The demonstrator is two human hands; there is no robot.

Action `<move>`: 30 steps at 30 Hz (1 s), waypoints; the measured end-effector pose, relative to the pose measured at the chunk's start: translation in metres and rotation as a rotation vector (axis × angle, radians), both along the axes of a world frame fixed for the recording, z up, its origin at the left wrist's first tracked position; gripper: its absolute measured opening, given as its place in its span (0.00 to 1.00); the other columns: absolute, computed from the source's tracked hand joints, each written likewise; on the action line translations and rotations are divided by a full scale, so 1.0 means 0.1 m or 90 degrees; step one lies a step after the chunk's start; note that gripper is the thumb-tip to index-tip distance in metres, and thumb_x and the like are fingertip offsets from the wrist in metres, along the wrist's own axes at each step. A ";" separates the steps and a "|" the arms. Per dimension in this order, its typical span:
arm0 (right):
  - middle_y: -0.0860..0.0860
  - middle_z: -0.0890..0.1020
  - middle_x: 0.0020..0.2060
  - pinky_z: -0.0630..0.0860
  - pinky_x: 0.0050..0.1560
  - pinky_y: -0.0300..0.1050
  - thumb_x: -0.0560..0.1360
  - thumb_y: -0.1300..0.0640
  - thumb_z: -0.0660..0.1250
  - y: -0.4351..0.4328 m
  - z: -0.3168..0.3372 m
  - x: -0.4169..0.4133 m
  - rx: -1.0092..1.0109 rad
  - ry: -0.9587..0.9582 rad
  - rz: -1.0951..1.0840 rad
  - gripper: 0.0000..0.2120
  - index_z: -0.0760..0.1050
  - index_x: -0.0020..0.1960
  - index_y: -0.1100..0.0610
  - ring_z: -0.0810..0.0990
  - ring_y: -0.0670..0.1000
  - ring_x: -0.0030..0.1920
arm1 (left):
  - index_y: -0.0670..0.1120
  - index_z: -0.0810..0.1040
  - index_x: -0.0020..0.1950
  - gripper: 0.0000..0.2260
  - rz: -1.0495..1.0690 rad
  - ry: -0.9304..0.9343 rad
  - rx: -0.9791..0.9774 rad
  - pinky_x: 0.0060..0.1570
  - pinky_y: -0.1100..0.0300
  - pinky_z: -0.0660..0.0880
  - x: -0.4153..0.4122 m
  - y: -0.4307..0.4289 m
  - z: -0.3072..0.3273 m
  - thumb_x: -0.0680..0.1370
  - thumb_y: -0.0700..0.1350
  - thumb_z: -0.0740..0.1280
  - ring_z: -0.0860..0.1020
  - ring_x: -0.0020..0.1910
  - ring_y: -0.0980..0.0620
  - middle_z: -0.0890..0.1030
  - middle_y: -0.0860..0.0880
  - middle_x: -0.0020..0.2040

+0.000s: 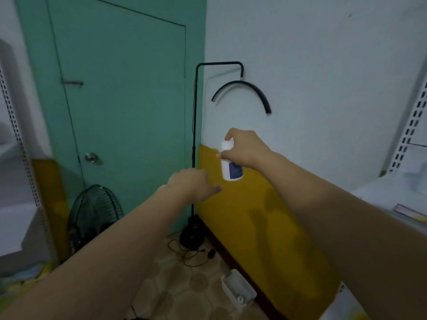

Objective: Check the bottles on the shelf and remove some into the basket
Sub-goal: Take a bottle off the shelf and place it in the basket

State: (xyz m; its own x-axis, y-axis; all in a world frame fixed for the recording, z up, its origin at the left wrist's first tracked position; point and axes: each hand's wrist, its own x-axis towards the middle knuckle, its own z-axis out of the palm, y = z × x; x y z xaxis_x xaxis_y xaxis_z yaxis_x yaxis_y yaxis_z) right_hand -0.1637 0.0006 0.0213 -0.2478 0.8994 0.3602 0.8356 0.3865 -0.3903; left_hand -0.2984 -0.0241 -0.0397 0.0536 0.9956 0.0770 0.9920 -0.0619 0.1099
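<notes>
My right hand (245, 147) holds a small white bottle (231, 166) with a dark blue label by its neck, upright, out in front of me at chest height. Thumb and fingers pinch it just below the white cap. My left hand (193, 184) hovers just left of and below the bottle, fingers curled loosely and pointing toward it, with nothing in it. A white basket (238, 288) lies on the floor by the yellow wall, with something small inside. White shelves (411, 125) stand at the right edge.
A teal door (120, 100) faces me. A black floor lamp (195, 158) stands in the corner with cables at its base. A black fan (94, 215) sits on the floor at left. Another white shelf unit (16, 146) lines the left edge.
</notes>
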 end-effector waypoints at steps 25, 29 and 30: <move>0.57 0.76 0.54 0.68 0.40 0.42 0.73 0.54 0.70 3.78 -1.31 -0.04 -0.079 0.040 -0.117 0.22 0.66 0.61 0.61 0.72 0.52 0.45 | 0.44 0.65 0.69 0.35 -0.097 -0.028 -0.097 0.58 0.46 0.72 0.05 3.86 -1.42 0.74 0.69 0.54 0.70 0.63 0.42 0.71 0.42 0.66; 0.56 0.76 0.54 0.69 0.39 0.44 0.73 0.56 0.70 4.36 -1.71 0.06 -0.135 0.057 -0.168 0.21 0.66 0.60 0.60 0.72 0.51 0.44 | 0.44 0.66 0.69 0.33 -0.144 -0.005 -0.117 0.56 0.48 0.72 0.14 4.47 -1.79 0.75 0.68 0.54 0.72 0.61 0.42 0.72 0.42 0.64; 0.56 0.76 0.54 0.70 0.40 0.44 0.72 0.56 0.71 4.47 -1.83 0.08 -0.147 0.070 -0.186 0.21 0.66 0.60 0.60 0.73 0.52 0.44 | 0.44 0.65 0.69 0.33 -0.155 0.003 -0.119 0.56 0.49 0.72 0.15 4.60 -1.90 0.75 0.68 0.54 0.71 0.61 0.42 0.72 0.42 0.64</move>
State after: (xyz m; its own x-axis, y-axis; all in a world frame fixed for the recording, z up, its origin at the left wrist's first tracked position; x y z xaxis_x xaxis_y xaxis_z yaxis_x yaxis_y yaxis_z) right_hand -0.1556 0.4480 -0.1615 0.0598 0.9869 0.1497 0.8460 0.0295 -0.5323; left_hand -0.2830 0.4360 -0.2297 0.2918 0.9504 -0.1075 0.9511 -0.2764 0.1378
